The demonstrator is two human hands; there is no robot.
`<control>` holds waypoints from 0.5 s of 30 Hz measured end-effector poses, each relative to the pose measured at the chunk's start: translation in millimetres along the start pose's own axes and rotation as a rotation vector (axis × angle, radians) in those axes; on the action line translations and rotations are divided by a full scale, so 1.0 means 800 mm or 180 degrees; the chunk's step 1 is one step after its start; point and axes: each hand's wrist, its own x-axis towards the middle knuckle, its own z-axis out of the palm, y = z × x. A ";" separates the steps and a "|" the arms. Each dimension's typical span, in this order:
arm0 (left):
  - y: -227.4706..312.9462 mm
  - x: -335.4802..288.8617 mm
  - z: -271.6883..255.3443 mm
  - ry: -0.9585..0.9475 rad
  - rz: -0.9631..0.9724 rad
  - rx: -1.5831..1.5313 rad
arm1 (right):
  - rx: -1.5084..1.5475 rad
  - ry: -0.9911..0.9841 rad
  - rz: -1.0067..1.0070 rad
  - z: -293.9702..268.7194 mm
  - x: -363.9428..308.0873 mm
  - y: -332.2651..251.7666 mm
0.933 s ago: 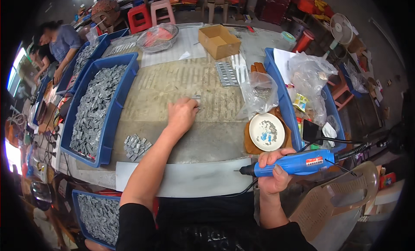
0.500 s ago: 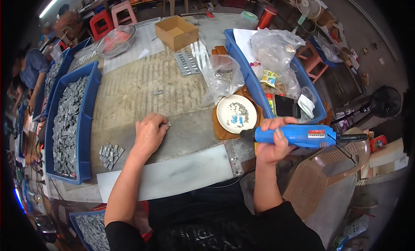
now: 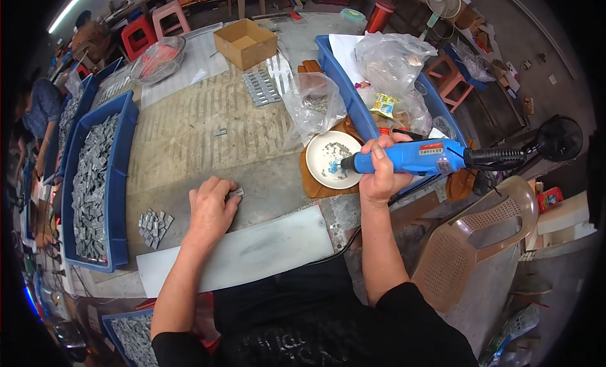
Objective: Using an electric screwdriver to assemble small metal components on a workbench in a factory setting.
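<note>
My right hand point(image 3: 381, 172) is wrapped round a blue electric screwdriver point(image 3: 413, 158), held nearly level. Its tip points left, over a round white dish point(image 3: 317, 175) of small screws point(image 3: 341, 150) and a few blue bits; whether it touches them I cannot tell. At the middle of the table my left hand point(image 3: 212, 208) rests low, its fingers closed at a small grey metal part point(image 3: 237, 192). A similar part point(image 3: 219, 132) lies alone farther off. Left of my left hand is a small heap of such parts point(image 3: 154, 227).
A blue bin point(image 3: 129, 155) full of grey parts stands at the left. Back right, another blue bin point(image 3: 329, 62) holds plastic bags. A cardboard box point(image 3: 246, 43) and a slotted grey tray point(image 3: 261, 88) sit far back. A pale board point(image 3: 233, 253) lies along the near edge.
My right hand has brought the screwdriver left and down, its tip now over the screw dish. My left hand has shifted slightly nearer to me on the table. The whole view has shifted a little.
</note>
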 end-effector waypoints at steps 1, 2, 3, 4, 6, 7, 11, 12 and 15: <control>0.001 -0.001 0.000 -0.0004 0.0010 -0.0020 | -0.0063 0.0003 0.0029 -0.001 0.001 0.001; 0.002 -0.002 -0.001 -0.0005 0.0020 -0.0037 | -0.0124 0.0004 0.0058 -0.002 0.002 0.002; 0.003 -0.003 -0.001 -0.0007 0.0031 -0.0056 | -0.0186 0.0007 0.0086 -0.003 0.002 0.002; 0.004 -0.004 -0.001 -0.0006 0.0052 -0.0072 | -0.0233 0.0035 0.0160 -0.003 0.002 0.002; 0.005 -0.008 -0.002 0.0002 0.0074 -0.0085 | -0.0307 0.0083 0.0326 0.002 -0.001 0.002; 0.006 -0.009 -0.003 0.0002 0.0080 -0.0083 | -0.0313 0.0053 0.0269 0.001 -0.001 0.004; 0.013 -0.013 -0.004 0.0008 0.0114 -0.0114 | -0.0311 0.0017 0.0226 -0.003 -0.001 0.010; 0.014 -0.013 -0.004 0.0014 0.0121 -0.0130 | -0.0300 0.0026 0.0264 -0.002 -0.001 0.011; 0.016 -0.016 -0.003 -0.0025 0.0103 -0.0207 | -0.0316 0.0024 0.0320 -0.003 0.000 0.010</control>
